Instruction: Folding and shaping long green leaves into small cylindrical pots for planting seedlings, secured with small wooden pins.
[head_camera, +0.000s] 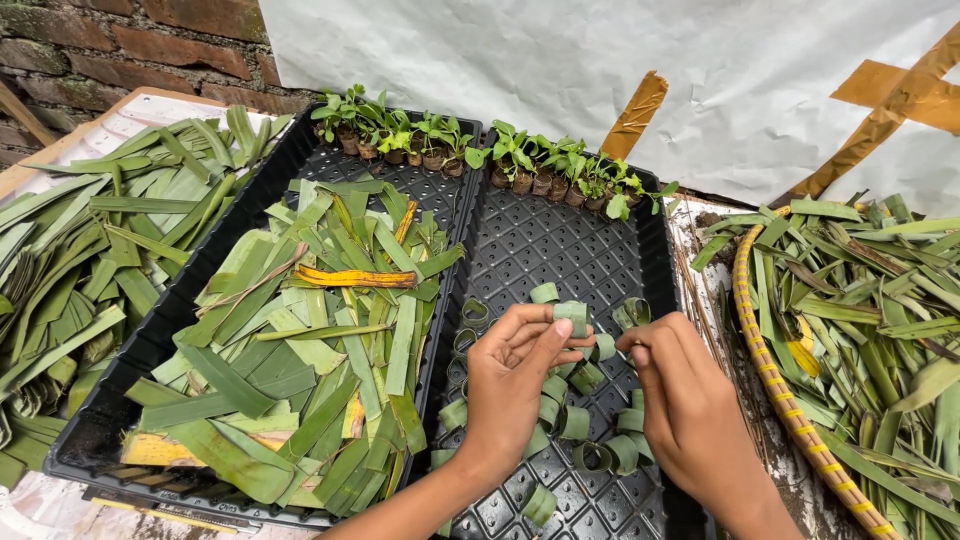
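Observation:
My left hand (515, 375) pinches a small ring rolled from a green leaf strip (573, 315) between thumb and fingers, over the right black tray (540, 245). My right hand (678, 385) hovers just right of it, fingers curled toward the ring, fingertips near its edge; whether it holds anything is hidden. Several finished leaf rings (590, 440) lie loose on the tray under both hands.
The left black tray (150, 340) is piled with cut leaf strips (320, 330). Small seedlings in leaf pots (480, 150) line both trays' far ends. More leaf strips lie at far left (80, 250) and in a woven basket (860, 300) at right.

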